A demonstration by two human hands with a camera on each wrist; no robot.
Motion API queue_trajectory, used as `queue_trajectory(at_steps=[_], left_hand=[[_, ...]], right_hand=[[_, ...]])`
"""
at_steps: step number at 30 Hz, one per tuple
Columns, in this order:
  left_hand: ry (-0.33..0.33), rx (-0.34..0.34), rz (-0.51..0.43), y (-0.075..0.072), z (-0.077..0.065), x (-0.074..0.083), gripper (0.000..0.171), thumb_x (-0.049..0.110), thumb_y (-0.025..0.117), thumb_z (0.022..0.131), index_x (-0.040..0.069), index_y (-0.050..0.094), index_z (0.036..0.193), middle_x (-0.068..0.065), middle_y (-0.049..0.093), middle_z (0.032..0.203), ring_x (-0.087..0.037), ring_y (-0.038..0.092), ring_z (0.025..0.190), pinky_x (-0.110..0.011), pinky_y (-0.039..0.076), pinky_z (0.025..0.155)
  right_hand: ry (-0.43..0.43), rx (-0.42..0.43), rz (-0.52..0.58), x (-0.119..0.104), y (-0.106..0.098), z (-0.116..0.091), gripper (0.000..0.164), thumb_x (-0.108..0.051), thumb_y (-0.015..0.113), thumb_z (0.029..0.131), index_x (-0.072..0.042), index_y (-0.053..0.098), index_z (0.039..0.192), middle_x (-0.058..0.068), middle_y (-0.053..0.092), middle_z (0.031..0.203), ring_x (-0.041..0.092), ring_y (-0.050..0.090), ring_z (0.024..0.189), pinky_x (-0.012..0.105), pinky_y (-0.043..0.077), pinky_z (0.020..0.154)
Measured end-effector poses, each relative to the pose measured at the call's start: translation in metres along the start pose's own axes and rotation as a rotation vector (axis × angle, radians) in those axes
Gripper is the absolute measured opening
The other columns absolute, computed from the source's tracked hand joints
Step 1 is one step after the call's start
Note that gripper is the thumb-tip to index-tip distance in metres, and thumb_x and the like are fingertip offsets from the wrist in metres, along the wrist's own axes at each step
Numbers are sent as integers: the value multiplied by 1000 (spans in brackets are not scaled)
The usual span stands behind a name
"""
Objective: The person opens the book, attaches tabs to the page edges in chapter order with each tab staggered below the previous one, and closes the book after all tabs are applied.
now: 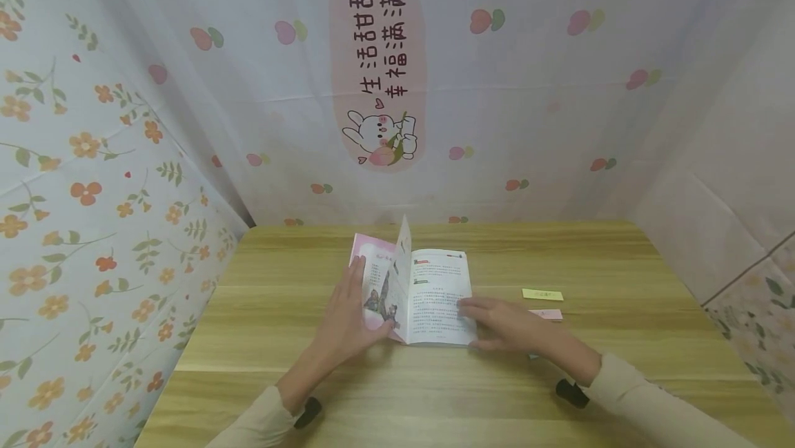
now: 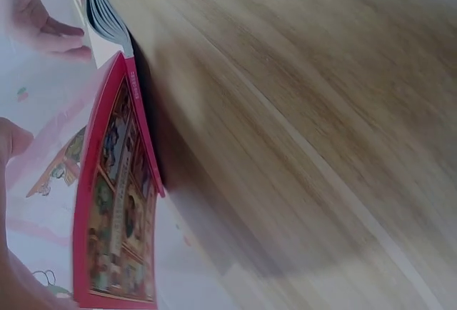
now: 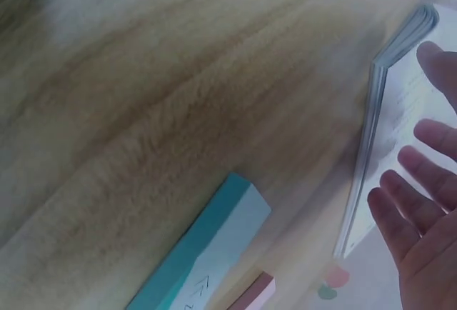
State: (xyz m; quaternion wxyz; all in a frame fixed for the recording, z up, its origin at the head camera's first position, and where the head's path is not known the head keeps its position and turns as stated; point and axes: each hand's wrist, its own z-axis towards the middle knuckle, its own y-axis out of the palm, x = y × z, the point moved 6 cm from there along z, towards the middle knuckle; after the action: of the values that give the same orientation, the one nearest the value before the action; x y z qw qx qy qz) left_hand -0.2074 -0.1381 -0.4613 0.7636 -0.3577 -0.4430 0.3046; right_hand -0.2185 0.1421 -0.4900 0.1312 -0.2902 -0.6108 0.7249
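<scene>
Book [image 1: 428,299] lies open on the table [image 1: 279,255], near the middle of its far edge. Your left hand [image 1: 341,313] touches the left page [image 1: 377,279], thumb and fingers apart; your right hand [image 1: 512,322], fingers parted, is at the right page's [image 1: 437,313] edge. Notes [image 1: 542,294] lie nearer the table's right edge.

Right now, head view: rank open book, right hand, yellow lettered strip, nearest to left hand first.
1. Open book: right at the left hand.
2. Right hand: across, at the book's right edge.
3. Yellow lettered strip: farther right, on the table.
</scene>
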Motion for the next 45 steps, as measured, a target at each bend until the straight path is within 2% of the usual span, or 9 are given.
queue_trajectory(at_steps=[6, 16, 22, 25, 30, 33, 37, 40, 45], left_hand=[[36, 75, -36, -7, 1, -6, 117, 36, 85, 73, -1, 15, 160, -21, 25, 162, -34, 31, 145, -51, 30, 115], [28, 111, -8, -14, -2, -14, 112, 29, 85, 74, -4, 18, 158, -26, 27, 160, -40, 27, 146, -53, 26, 116], [-27, 69, 61, -12, -3, -22, 116, 23, 88, 74, -1, 14, 160, -27, 21, 162, -41, 18, 149, -55, 20, 118], [-34, 24, 156, -6, -2, -23, 117, 23, 89, 73, 2, 15, 161, -28, 18, 162, -44, 16, 149, -56, 19, 118], [-5, -81, 291, 7, -1, -17, 105, 19, 85, 73, 8, 27, 160, -31, 16, 162, -56, 15, 145, -69, 23, 112], [26, -185, 293, 15, -1, -11, 93, 10, 77, 77, 13, 34, 159, -27, 17, 163, -56, 11, 145, -73, 20, 110], [94, -367, 250, 29, -1, -1, 80, 0, 70, 84, 17, 41, 157, -20, 20, 165, -53, 9, 147, -71, 16, 112], [135, -494, 243, 39, 1, 4, 71, 4, 69, 90, 18, 45, 155, -15, 21, 166, -49, 8, 149, -68, 13, 115], [142, -611, 225, 49, 8, 12, 60, 14, 68, 91, 18, 52, 150, -9, 24, 166, -44, 10, 150, -64, 15, 116]], right_hand=[[-20, -1, -6, -2, 5, -2, 63, -39, 81, 87, -2, 62, 135, 16, 55, 143, 36, 55, 127, 49, 48, 102], [16, -48, -7, -4, 13, -2, 63, -42, 79, 88, -2, 62, 134, 16, 52, 146, 36, 51, 131, 49, 46, 104], [38, -51, -29, -6, 15, 1, 57, -38, 78, 90, -4, 63, 133, 14, 54, 144, 34, 53, 130, 47, 47, 104], [51, -54, -37, -6, 15, 2, 54, -36, 78, 91, -4, 64, 132, 14, 55, 144, 34, 53, 130, 47, 47, 103], [65, -57, -39, -6, 15, 2, 52, -34, 78, 91, -4, 65, 131, 13, 55, 143, 34, 54, 129, 47, 48, 103], [59, -51, -44, -6, 13, 2, 51, -33, 79, 90, -5, 65, 130, 14, 56, 142, 34, 54, 128, 48, 48, 102], [54, -50, -51, -6, 11, 1, 50, -30, 80, 89, -4, 66, 129, 15, 57, 141, 35, 56, 127, 48, 49, 102], [56, -58, -59, -5, 10, 0, 49, -27, 79, 88, -5, 66, 129, 15, 57, 141, 35, 56, 126, 48, 49, 101], [50, -58, -67, -4, 7, -2, 47, -20, 79, 85, -5, 67, 128, 16, 59, 138, 35, 58, 124, 47, 50, 100]])
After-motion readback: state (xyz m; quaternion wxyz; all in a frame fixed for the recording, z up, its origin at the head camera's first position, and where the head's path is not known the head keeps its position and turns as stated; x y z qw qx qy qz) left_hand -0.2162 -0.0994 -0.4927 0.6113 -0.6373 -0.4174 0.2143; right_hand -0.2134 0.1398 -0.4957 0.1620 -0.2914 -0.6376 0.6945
